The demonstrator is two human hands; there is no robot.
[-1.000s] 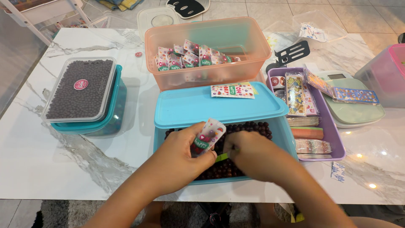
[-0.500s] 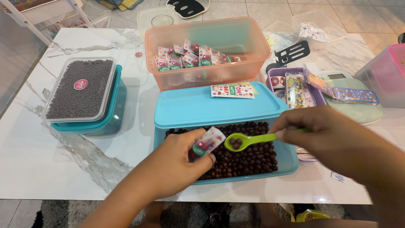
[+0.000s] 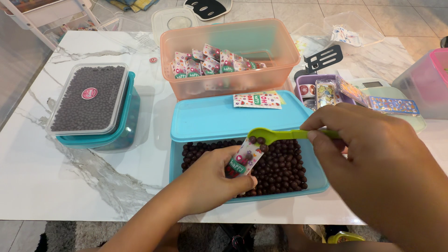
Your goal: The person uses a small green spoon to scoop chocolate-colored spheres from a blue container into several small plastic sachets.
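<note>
I see a lime-green spoon [image 3: 275, 135] carrying dark brown balls [image 3: 280, 163] over a bright blue tub [image 3: 317, 179] with a matching blue lid [image 3: 210, 116]. The little packet [image 3: 243, 158] is patterned red, white and green. The counter [image 3: 70, 172] is white marble with grey veins.

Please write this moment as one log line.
left hand: holds small packet | right hand: holds green spoon with brown balls at packet mouth | below: blue container

A white marble-veined table [image 3: 93, 186] stands on pale floor tiles [image 3: 401, 14], brightly and evenly lit.
</note>
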